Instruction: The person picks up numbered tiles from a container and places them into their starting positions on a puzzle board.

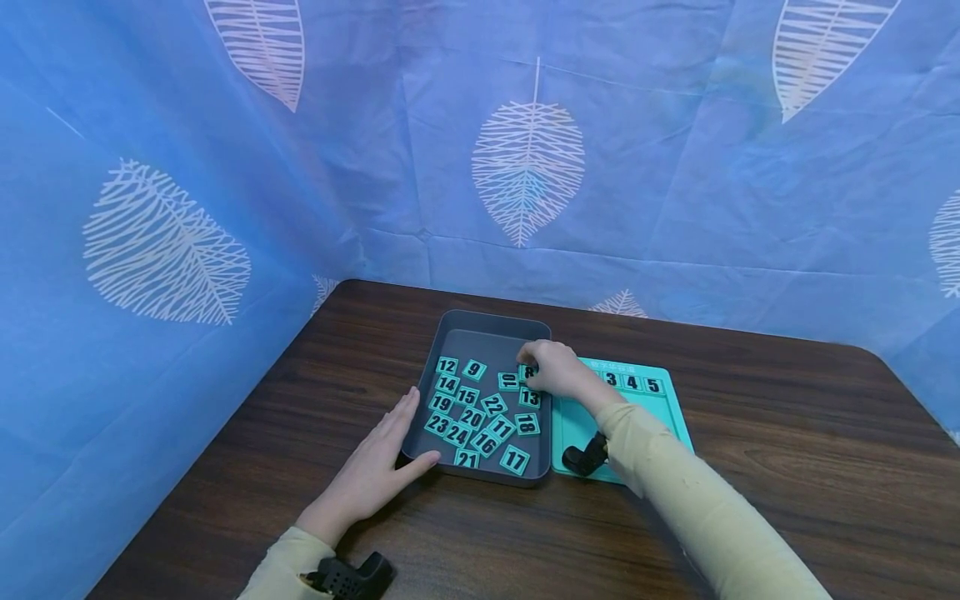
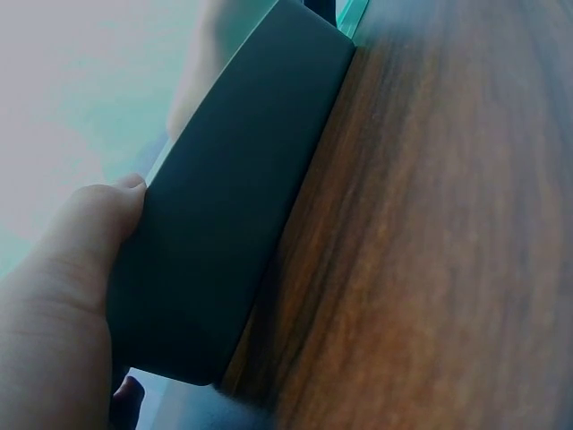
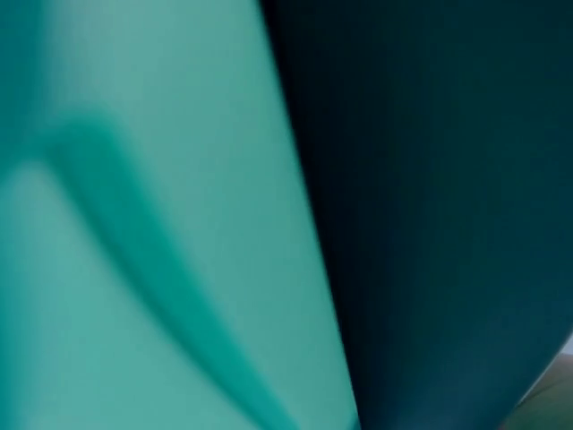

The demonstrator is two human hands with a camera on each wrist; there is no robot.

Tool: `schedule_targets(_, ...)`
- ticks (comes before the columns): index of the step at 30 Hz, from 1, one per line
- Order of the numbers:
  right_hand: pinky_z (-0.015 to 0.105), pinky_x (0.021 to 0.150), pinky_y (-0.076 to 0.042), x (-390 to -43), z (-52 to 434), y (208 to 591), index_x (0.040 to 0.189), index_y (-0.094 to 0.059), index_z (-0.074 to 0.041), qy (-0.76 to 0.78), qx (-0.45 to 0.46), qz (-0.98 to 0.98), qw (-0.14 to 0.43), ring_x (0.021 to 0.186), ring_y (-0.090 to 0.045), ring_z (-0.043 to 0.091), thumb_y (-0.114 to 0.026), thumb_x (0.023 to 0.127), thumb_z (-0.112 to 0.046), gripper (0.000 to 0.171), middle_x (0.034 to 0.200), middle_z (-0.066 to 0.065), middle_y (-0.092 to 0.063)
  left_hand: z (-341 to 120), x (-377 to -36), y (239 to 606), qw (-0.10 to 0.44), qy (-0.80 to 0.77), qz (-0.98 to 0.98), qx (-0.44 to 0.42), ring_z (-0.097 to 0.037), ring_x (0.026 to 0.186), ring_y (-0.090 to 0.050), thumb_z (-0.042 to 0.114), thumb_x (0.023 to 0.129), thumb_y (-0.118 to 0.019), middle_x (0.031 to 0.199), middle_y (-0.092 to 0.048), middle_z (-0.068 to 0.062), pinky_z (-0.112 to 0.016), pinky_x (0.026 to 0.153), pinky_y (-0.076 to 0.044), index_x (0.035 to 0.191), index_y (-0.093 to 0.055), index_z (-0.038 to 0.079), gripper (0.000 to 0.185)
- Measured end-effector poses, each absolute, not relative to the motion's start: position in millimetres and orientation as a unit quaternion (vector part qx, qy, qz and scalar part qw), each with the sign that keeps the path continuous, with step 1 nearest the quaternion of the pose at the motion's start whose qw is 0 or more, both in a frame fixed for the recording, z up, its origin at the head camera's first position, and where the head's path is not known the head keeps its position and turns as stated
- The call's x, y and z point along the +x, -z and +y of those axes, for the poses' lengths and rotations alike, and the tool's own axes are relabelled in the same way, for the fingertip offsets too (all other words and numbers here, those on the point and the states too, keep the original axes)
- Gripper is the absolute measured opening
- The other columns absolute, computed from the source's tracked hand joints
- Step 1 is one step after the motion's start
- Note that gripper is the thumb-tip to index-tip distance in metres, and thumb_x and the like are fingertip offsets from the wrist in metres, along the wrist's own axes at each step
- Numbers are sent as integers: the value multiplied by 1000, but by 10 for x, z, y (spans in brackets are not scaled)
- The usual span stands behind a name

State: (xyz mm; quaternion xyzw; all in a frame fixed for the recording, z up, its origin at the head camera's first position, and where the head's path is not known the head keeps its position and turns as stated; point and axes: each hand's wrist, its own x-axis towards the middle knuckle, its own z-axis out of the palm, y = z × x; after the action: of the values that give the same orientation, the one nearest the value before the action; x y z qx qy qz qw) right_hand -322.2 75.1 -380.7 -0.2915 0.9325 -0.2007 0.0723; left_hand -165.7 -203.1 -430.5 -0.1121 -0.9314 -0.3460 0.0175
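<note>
In the head view a dark grey tray (image 1: 487, 327) holds several turquoise number tiles, among them 9 (image 1: 474, 370), 22 (image 1: 493, 405) and 17 (image 1: 514, 460). My right hand (image 1: 553, 368) reaches over the tray's right wall, its finger and thumb pinching the number 8 tile (image 1: 528, 372), partly covered. Tile 13 (image 1: 529, 397) lies just below. My left hand (image 1: 375, 467) rests against the tray's near left corner, fingers straight along the left side. Its thumb (image 2: 116, 206) touches the front rim in the left wrist view.
Right of the tray lies a turquoise board (image 1: 671, 404), partly under my right forearm, with tiles 3 (image 1: 611, 379), 4 (image 1: 632, 382) and 5 (image 1: 653, 386) in its top row. Both sit on a dark wooden table (image 1: 795, 433). Blue leaf-patterned cloth (image 1: 645, 183) hangs behind and left.
</note>
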Motion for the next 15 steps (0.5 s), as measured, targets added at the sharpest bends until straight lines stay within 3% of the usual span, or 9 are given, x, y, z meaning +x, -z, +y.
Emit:
schedule_targets(8,45,83,-47,-3154,780,3790,115,-63,0,259,-283,923,14,99,-55,29,-68,85,-6,31,109,13,-59,-2016,-1649,4312,24,346,-931,-118,-22,144,-12,57,90,-56,159,-11,-1,-55,111,-21,155,-9,20,89)
schedule_targets(15,44,82,-47,-3051,787,3728,121,-58,1,298,-267,916,-13,99,-52,28,-66,87,-8,36,116,14,-53,-2026,-1640,4301,26,343,-932,-113,-22,144,-12,59,89,-55,159,-11,-1,-56,110,-21,155,-9,19,89)
